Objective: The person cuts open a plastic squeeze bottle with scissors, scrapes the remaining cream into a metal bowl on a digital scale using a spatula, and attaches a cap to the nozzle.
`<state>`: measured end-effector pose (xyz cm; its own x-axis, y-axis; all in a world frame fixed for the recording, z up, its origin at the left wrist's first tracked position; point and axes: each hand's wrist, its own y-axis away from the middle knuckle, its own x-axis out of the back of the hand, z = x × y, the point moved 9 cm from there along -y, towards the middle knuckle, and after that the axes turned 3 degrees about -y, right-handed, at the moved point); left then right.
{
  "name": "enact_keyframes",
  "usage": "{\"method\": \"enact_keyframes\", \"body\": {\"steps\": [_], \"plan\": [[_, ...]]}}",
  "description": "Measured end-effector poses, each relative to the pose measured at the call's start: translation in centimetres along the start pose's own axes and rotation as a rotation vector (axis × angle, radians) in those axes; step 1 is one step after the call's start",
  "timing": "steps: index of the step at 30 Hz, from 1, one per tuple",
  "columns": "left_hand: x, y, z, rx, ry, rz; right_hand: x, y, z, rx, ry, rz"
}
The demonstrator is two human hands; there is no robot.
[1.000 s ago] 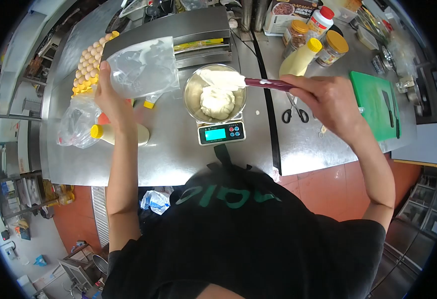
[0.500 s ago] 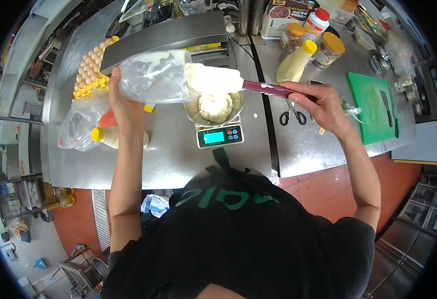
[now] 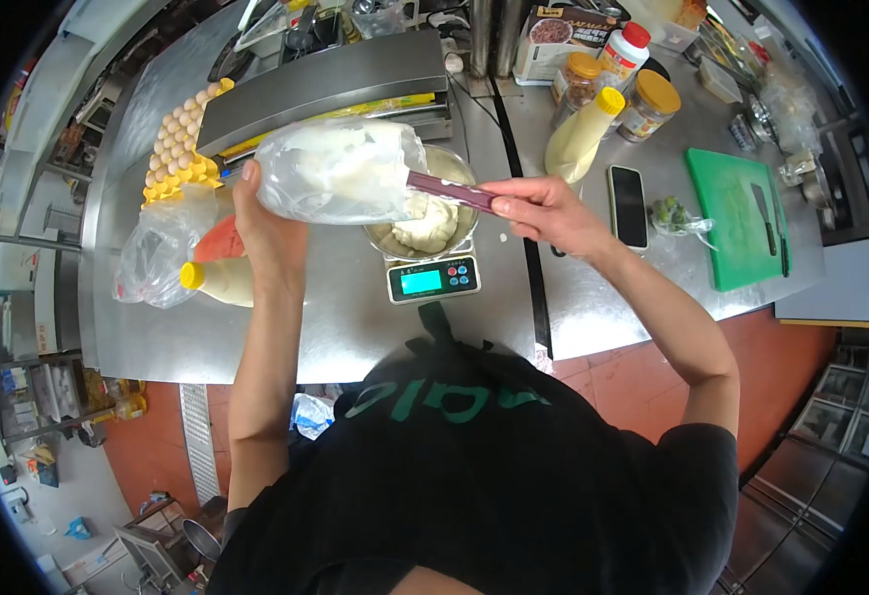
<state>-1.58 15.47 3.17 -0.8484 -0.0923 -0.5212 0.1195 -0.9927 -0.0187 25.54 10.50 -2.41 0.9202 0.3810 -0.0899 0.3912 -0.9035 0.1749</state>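
Note:
My left hand (image 3: 271,223) is wrapped round the closed end of a clear plastic bag (image 3: 330,178) smeared inside with white cream. Its mouth points right, over a metal bowl (image 3: 382,238). My right hand (image 3: 548,213) grips the purple handle of a spatula (image 3: 451,190), whose blade is inside the bag. A mound of white cream (image 3: 426,226) sits in the bowl. Under the bowl is a digital kitchen scale (image 3: 434,281) with a lit display; its digits are too small to read.
Left are a tray of eggs (image 3: 178,139), a plastic bag (image 3: 162,248) and a yellow-capped bottle (image 3: 218,280). Behind is a long metal box (image 3: 325,84). Right stand a squeeze bottle (image 3: 581,139), jars (image 3: 649,104), a phone (image 3: 628,206) and a green cutting board (image 3: 737,218) with knives.
My right hand has moved left, pushing the spatula blade from the bag's mouth to inside it. My left hand and the bag have shifted slightly right and down.

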Motion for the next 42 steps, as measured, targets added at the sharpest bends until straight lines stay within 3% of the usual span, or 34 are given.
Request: {"method": "enact_keyframes", "body": {"steps": [3,5,9,27,34,36,37,39,42], "plan": [[0.1,0.4,-0.4,0.019,0.002,0.022,-1.3,-0.1,1.0,-0.143,-0.121,-0.006],[0.5,0.3,-1.1,0.032,0.061,0.01,-2.8,0.2,1.7,-0.271,-0.377,-0.116],[0.4,0.1,-1.6,0.006,0.07,-0.036,-4.1,1.0,1.9,-0.322,-0.475,-0.205],[-0.6,1.3,-2.8,-0.023,0.156,0.124,-6.6,3.9,4.2,-0.169,-0.933,-0.358],[2.9,1.1,-3.4,-0.056,0.255,0.244,-7.3,4.6,4.7,-0.149,-1.063,-0.386],[4.9,0.4,-4.2,-0.012,0.284,0.184,-6.8,4.9,5.5,-0.269,-1.052,-0.231],[5.4,0.2,-4.5,0.02,0.293,0.174,-6.8,4.6,5.1,-0.185,-1.1,-0.34],[5.5,-0.3,-4.8,-0.017,0.266,0.153,-5.3,4.8,4.1,-0.19,-1.019,-0.181],[6.0,-1.0,-4.1,-0.018,0.153,0.169,-3.5,5.7,2.4,-0.052,-0.879,-0.131]]}}
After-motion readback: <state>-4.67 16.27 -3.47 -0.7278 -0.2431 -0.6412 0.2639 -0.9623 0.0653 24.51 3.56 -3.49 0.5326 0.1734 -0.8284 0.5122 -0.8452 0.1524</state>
